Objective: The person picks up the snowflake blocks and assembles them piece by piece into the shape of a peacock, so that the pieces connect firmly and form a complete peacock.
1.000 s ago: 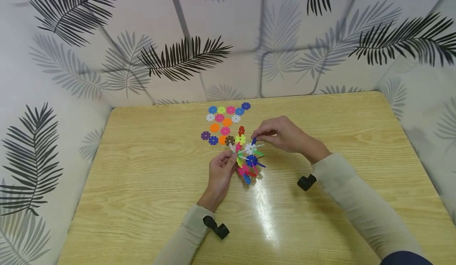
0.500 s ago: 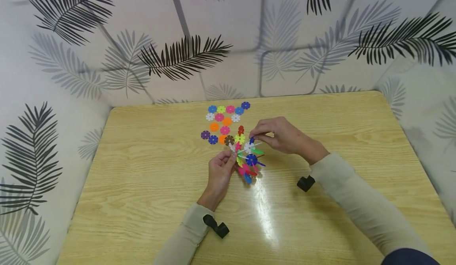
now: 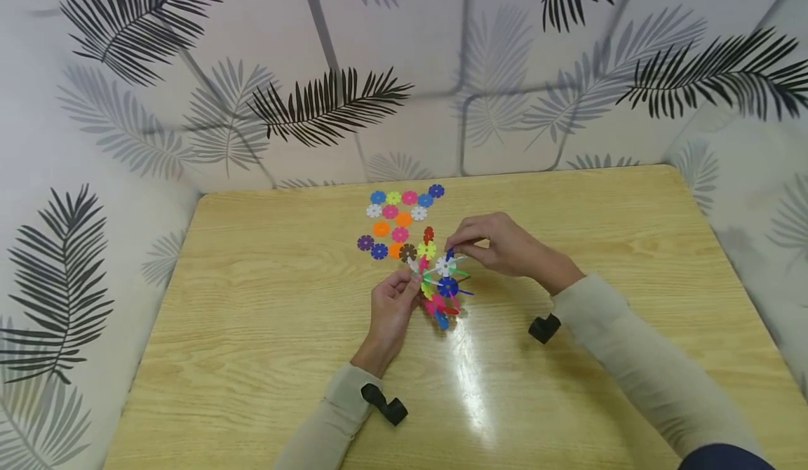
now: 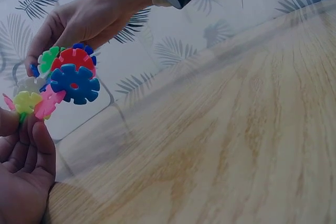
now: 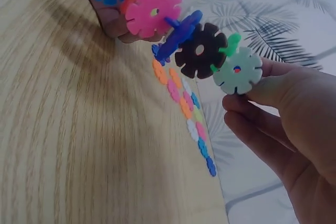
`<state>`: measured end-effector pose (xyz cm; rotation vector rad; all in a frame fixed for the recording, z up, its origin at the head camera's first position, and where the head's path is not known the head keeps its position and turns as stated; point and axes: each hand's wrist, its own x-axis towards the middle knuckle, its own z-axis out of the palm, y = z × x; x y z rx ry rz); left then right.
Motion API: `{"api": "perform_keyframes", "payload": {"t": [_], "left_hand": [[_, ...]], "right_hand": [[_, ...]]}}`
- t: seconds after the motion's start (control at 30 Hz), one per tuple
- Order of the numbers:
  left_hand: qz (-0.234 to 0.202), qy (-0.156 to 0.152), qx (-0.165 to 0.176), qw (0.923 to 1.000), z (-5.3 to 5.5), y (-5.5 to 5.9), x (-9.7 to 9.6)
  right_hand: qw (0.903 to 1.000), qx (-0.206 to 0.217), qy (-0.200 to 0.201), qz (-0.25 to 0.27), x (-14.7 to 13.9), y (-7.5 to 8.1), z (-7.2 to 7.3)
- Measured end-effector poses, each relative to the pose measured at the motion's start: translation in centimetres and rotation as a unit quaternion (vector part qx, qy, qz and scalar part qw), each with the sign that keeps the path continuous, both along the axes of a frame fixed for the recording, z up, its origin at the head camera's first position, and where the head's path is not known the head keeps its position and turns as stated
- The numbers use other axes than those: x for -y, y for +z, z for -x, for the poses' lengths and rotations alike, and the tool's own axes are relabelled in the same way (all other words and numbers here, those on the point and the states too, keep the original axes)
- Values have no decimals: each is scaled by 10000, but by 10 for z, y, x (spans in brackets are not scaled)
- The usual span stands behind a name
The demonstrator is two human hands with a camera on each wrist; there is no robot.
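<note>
Head view: nearest are the pale sleeves (image 3: pixel 644 365), and past the left one the left hand (image 3: pixel 390 305), whose thumb and fingers (image 4: pixel 44 142) pinch the cluster (image 3: pixel 447 286) at its left side, seemingly by a green disc (image 4: pixel 22 117). That cluster, many-coloured notched discs joined at angles, is held up over the middle of the bench (image 3: pixel 252 330), between the two hands. The right hand (image 3: pixel 505 245) sits on the other side, its fingers pinching a blue disc (image 3: pixel 449 253) at the cluster's far edge, next to a white disc (image 3: pixel 445 266); whether the blue one is fully seated cannot be told. The discs look like thin, stiff, light plastic, perhaps a little slippery; the joints are probably the weak spot, apt to twist or pop apart if squeezed. The best hold would be a flat pinch on a disc close to its joint, with the other hand bracing the part beside it. Farther off, loose discs (image 3: pixel 400 234) lie on the bench, and behind stands the leaf-patterned wall (image 3: pixel 410 35).
</note>
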<state>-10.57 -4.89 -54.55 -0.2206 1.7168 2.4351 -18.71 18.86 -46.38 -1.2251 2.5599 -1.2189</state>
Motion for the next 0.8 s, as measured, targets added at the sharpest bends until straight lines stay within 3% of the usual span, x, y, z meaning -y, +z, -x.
{"api": "perform_keyframes", "payload": {"t": [0.13, 0.23, 0.37, 0.47, 0.6, 0.7, 0.8], "left_hand": [[-206, -33, -63, 9998, 0, -1, -3], [-408, -65, -94, 9991, 0, 0, -4], [-658, -108, -116, 9977, 1, -1, -5], [-812, -138, -145, 9965, 0, -2, -5], [-1010, -105, -104, 9948, -1, -3, -3], [-1112, -52, -51, 9938, -1, -4, -2], [-1145, -29, 0, 9934, 0, -4, -2]], "right_hand": [[9959, 623, -385, 533, -5, -7, 0], [9845, 1159, -865, 992, -7, -13, 0], [9588, 1741, -1636, 1540, -14, -27, -10], [9370, 2401, -1995, 1566, -19, -37, -29], [9200, 3190, -1895, 1267, -15, -48, -58], [9169, 3400, -1699, 1218, -2, -55, -69], [9097, 3501, -1746, 1393, 11, -56, -73]]}}
